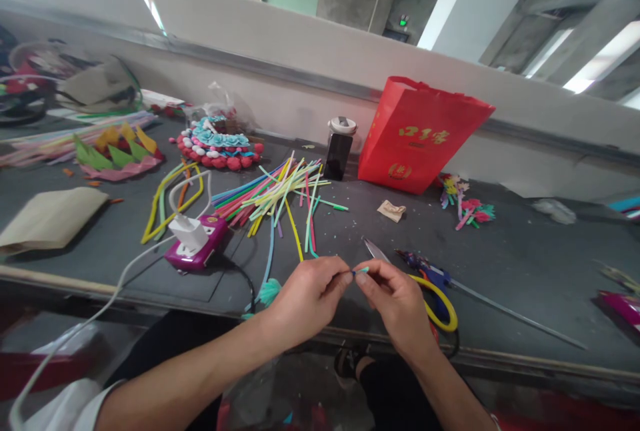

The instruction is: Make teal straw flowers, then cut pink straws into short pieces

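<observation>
My left hand and my right hand meet over the front edge of the table, fingertips almost touching. Both are closed in a pinch on a small green and blue piece, too small to make out fully. Beside my left wrist lies a teal fluffy tuft. Scissors with a yellow handle lie partly under my right hand, one blade pointing away. Just past them is a blue glue gun with a long clear glue stick in it.
A loose pile of coloured stems spreads beyond my hands. A purple power socket with a white plug and cable stands left. Farther back are a black bottle, a red paper bag, beaded decorations and small colourful flowers.
</observation>
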Demonstrator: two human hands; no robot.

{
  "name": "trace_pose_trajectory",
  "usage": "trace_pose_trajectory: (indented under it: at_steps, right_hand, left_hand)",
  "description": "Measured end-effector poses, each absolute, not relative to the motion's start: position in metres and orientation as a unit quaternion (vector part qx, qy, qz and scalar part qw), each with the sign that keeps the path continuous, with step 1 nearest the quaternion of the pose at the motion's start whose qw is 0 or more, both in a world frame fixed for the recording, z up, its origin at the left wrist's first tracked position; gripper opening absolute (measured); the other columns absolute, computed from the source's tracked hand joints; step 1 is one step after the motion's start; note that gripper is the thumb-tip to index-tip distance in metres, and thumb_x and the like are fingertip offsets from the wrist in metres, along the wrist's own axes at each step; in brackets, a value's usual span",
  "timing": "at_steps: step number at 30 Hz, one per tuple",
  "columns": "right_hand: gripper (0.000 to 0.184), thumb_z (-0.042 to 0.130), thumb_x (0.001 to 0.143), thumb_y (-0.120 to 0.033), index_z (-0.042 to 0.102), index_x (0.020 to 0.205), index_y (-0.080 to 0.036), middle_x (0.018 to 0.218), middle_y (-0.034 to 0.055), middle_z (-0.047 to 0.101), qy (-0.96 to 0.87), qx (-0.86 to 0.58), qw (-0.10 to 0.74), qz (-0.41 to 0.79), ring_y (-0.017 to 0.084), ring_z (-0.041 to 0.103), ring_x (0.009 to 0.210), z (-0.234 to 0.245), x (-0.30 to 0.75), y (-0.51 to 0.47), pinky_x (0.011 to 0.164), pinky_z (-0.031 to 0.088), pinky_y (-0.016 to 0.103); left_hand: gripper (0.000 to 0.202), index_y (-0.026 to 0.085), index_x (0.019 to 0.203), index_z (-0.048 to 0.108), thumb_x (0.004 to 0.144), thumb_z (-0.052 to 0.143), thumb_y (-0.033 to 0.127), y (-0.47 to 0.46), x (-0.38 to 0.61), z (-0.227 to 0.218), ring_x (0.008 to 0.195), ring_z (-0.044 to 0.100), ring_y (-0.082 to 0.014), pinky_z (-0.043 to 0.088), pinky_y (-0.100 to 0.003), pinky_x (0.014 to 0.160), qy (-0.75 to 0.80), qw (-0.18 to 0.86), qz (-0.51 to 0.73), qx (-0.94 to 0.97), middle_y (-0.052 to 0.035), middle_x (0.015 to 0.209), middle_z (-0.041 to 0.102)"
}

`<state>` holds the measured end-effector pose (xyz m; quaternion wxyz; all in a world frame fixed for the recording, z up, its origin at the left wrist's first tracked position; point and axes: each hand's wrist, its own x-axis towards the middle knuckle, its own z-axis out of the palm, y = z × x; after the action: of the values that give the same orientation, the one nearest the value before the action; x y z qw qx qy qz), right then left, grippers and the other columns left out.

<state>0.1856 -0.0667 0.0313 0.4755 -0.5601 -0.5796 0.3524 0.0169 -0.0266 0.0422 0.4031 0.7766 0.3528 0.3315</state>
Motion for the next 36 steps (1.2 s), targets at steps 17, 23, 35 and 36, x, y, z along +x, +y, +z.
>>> trace_pose_trajectory:
  at_steps: [17,23,35,36]
  right_hand:
    - [0.019,0.055,0.095,-0.037,0.061,0.088,-0.021,0.066,-0.0030,0.054,-0.600,-0.518,0.508,0.336,0.011,0.046,0.055,0.025,0.180,-0.071,0.053,0.037,0.023]
    - [0.021,0.060,0.092,-0.040,0.066,0.094,-0.020,0.060,-0.0047,0.050,-0.546,-0.512,0.527,0.402,0.011,0.046,0.053,0.016,0.184,-0.066,0.052,0.038,0.024]
    - [0.021,0.064,0.088,-0.040,0.068,0.089,-0.020,0.061,-0.0042,0.051,-0.562,-0.535,0.501,0.383,0.010,0.042,0.052,0.023,0.186,-0.067,0.049,0.034,0.023]
    - [0.020,0.063,0.089,-0.040,0.067,0.088,-0.020,0.060,-0.0043,0.050,-0.570,-0.540,0.496,0.370,0.011,0.042,0.052,0.023,0.186,-0.067,0.049,0.034,0.023]
  left_hand:
    - [0.025,0.016,0.076,0.058,0.081,0.064,0.039,-0.019,0.010,0.055,0.046,0.020,-0.0057,0.014,-0.021,0.044,0.293,0.784,0.248,0.488,0.0091,0.052,0.031]
    - [0.026,0.016,0.072,0.058,0.086,0.056,0.038,-0.022,0.013,0.056,0.053,0.036,-0.0088,0.027,-0.021,0.049,0.362,0.602,0.282,0.653,0.0053,0.057,0.044]
    - [0.018,0.017,0.076,0.063,0.087,0.051,0.024,-0.029,0.013,0.055,0.062,0.046,-0.0111,0.033,-0.023,0.059,0.386,0.453,0.297,0.746,0.0035,0.065,0.054]
    - [0.016,0.017,0.078,0.063,0.087,0.051,0.023,-0.029,0.013,0.053,0.063,0.047,-0.0114,0.033,-0.023,0.059,0.387,0.447,0.295,0.751,0.0033,0.066,0.055]
